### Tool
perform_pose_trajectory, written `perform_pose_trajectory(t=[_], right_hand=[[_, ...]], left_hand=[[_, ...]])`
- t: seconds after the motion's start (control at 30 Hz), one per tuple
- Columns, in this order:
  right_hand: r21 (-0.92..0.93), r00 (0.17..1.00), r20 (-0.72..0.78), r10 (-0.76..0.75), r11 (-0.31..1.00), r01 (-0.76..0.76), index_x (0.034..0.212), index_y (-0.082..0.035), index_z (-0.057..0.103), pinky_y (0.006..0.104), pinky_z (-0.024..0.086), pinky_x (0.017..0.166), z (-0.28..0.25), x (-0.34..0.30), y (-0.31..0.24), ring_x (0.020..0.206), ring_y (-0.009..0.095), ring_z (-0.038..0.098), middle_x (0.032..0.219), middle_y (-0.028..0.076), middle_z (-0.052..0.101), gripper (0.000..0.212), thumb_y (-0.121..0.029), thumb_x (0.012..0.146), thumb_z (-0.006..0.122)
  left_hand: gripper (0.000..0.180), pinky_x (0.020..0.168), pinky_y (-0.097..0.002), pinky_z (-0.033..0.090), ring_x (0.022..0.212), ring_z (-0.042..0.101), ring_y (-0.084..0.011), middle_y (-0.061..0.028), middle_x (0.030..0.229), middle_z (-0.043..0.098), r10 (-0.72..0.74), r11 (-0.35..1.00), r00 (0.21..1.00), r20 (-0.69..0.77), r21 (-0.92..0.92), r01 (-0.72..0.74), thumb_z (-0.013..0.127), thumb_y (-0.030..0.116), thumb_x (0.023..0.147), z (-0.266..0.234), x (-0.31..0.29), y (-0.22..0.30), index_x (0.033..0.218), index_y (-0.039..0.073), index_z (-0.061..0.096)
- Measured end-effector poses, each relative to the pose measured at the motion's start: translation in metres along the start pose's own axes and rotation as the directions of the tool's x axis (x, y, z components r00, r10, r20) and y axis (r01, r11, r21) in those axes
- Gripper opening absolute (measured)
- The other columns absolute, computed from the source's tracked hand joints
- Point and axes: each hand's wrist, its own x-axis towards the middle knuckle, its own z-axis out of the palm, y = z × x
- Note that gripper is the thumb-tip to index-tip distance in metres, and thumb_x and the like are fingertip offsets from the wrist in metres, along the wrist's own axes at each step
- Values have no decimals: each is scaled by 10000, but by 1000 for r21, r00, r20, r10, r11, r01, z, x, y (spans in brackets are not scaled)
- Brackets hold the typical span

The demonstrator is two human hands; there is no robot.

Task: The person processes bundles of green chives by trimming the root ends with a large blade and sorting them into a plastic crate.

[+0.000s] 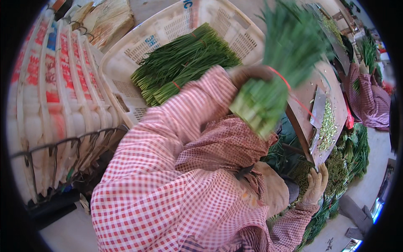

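My left hand [251, 75], in a dark glove, is closed round a thick bundle of garlic chives [264, 98] and holds it up by the right side of the crate. A red tie [280, 77] circles the bundle, and its loose end trails toward the board. Motion blurs the leafy top; the pale cut ends point down toward me. My right hand [317, 185], in a light glove, is empty with its fingers apart, beside the near end of the wooden board [300, 94]. On that board lie a cleaver [318, 110] and chopped pale green bits [328, 130].
Tied chive bundles [189, 63] lie in a white plastic crate [115, 63]. White crates with red marks [54, 80] stand at left behind a metal rail [54, 147]. Loose greens [336, 168] cover the floor at right. A co-worker's checkered sleeve [369, 101] shows beyond a second cleaver [337, 48].
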Motion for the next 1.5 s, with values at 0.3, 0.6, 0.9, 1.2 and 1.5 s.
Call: perform_pose_trajectory(t=[0.3,0.6,0.9,1.2,1.5], right_hand=[[-274,835,-468,288,851,-448,1250,-47,543,196,395,535,-150,-52,87,687,66,522,870,-10,564,329,-182,958,612],[-310,673,-365,644,597,-740,1165,-58,531,212,364,443,-186,-154,104,545,81,472,758,7,526,249,-127,938,608],[-178,643,-291,708,621,-764,1206,-53,504,220,330,407,-210,-170,121,490,82,439,752,22,545,261,-165,975,551],[-282,620,-299,725,554,-783,1133,-46,579,225,367,433,-173,-178,146,510,69,496,722,-9,596,283,-223,920,639],[-246,692,-230,684,648,-721,1150,-51,603,249,525,626,-165,-171,151,730,111,635,954,40,663,325,-210,882,694]], left_hand=[[841,888,-387,561,1076,643,-287,-196,1294,587,510,483,758,-407,865,139,757,261,768,-230,-81,158,1454,12,341],[1154,1163,-392,279,1401,339,-356,-206,1537,307,369,-368,454,-811,321,873,776,438,683,-284,-109,62,1556,105,98],[915,1114,-382,351,1347,430,-330,-221,1439,457,219,293,666,-713,699,652,793,354,728,-367,-187,157,1462,24,359],[1132,1120,-391,362,1355,427,-327,-197,1478,420,348,-234,366,-863,298,925,860,438,635,-292,-148,74,1522,84,252],[1132,1122,-380,370,1381,381,-320,-168,1532,335,241,-402,379,-894,264,877,818,434,693,-287,-155,70,1552,122,149]])
